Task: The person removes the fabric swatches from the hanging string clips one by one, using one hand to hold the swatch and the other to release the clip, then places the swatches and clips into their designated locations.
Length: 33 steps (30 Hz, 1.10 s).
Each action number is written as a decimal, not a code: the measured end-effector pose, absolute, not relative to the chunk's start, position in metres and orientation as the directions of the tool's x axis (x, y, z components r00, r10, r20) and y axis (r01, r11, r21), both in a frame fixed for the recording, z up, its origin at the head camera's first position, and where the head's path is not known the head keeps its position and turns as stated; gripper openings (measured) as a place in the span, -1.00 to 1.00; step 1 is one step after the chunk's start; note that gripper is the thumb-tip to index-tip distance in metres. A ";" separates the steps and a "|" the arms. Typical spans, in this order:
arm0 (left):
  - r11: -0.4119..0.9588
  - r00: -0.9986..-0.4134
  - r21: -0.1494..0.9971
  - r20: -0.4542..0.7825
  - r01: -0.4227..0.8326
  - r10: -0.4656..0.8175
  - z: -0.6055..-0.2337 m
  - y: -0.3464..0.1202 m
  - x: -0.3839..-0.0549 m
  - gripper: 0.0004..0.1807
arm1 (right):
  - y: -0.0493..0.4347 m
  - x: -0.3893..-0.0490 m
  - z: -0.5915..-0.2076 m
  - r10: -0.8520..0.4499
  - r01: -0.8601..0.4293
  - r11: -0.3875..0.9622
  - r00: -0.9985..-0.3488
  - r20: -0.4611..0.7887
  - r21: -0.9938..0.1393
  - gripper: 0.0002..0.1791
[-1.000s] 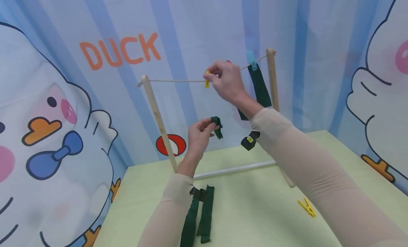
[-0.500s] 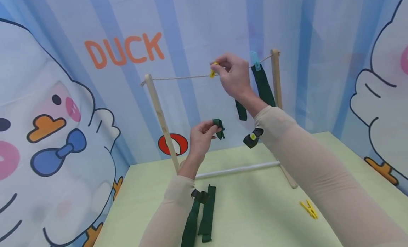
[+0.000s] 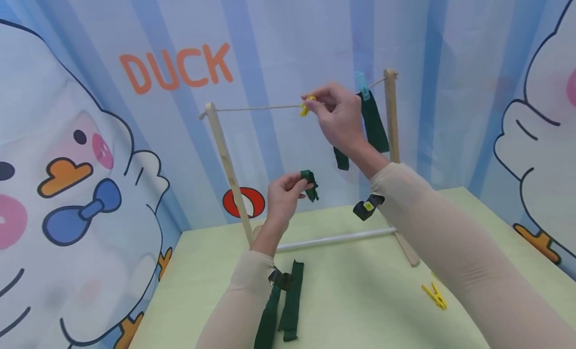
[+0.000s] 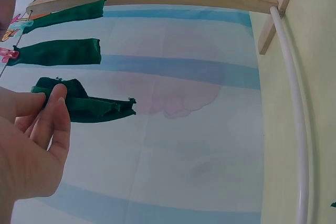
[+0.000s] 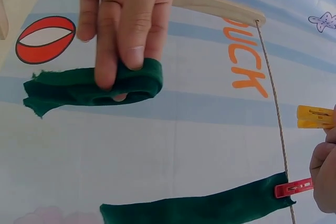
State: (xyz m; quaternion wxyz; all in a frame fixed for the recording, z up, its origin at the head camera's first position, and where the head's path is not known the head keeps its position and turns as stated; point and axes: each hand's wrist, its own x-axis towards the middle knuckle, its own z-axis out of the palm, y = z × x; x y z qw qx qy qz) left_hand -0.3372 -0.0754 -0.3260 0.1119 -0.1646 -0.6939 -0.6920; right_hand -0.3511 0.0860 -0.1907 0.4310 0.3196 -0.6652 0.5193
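In the head view my left hand [image 3: 280, 201] pinches a folded dark green cloth strip [image 3: 310, 185] below the rope [image 3: 256, 108]; its frayed ends show in the left wrist view. My right hand [image 3: 341, 118] holds a yellow clothespin [image 3: 306, 108] between thumb and fingers, right at the rope in the head view. Seen from the right wrist, this yellow clothespin [image 5: 314, 117] sits to the side of the rope. Two green strips hang to the right, one from a light blue clothespin [image 3: 362, 86], the other from a red clothespin [image 5: 293, 188].
Wooden posts, left [image 3: 227, 169] and right [image 3: 392, 119], carry the rope; a white rod [image 3: 335, 239] joins them low down. Two more green strips, one flat [image 3: 292, 304] and one [image 3: 268, 321] partly behind the left wrist, lie on the table. A yellow clothespin [image 3: 435, 296] lies at right.
My right hand has shifted a little to the right with the yellow clothespin, rising and then dipping slightly. The left hand keeps its hold on the folded strip in nearly the same place.
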 end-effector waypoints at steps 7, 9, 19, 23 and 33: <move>-0.021 -0.924 0.928 0.372 0.371 0.087 -0.331 -0.074 -0.332 -0.74 | 0.102 -0.336 -0.212 0.031 -0.843 0.317 -0.449 0.893 -0.435 -0.84; -0.026 -0.929 0.933 0.359 0.358 0.092 -0.333 -0.074 -0.329 -0.72 | 0.110 -0.332 -0.220 0.034 -0.827 0.342 -0.463 0.886 -0.446 -0.83; -0.039 -0.939 0.942 0.335 0.333 0.079 -0.347 -0.080 -0.324 -0.69 | 0.146 -0.324 -0.255 0.036 -0.789 0.376 -0.511 0.859 -0.485 -0.87; -0.042 -0.943 0.946 0.323 0.321 0.075 -0.352 -0.082 -0.320 -0.69 | 0.156 -0.321 -0.271 0.033 -0.767 0.388 -0.542 0.840 -0.510 -0.87; -0.061 -0.953 0.956 0.291 0.287 0.088 -0.362 -0.085 -0.310 -0.67 | 0.208 -0.299 -0.310 0.069 -0.641 0.543 -0.610 0.790 -0.543 -0.84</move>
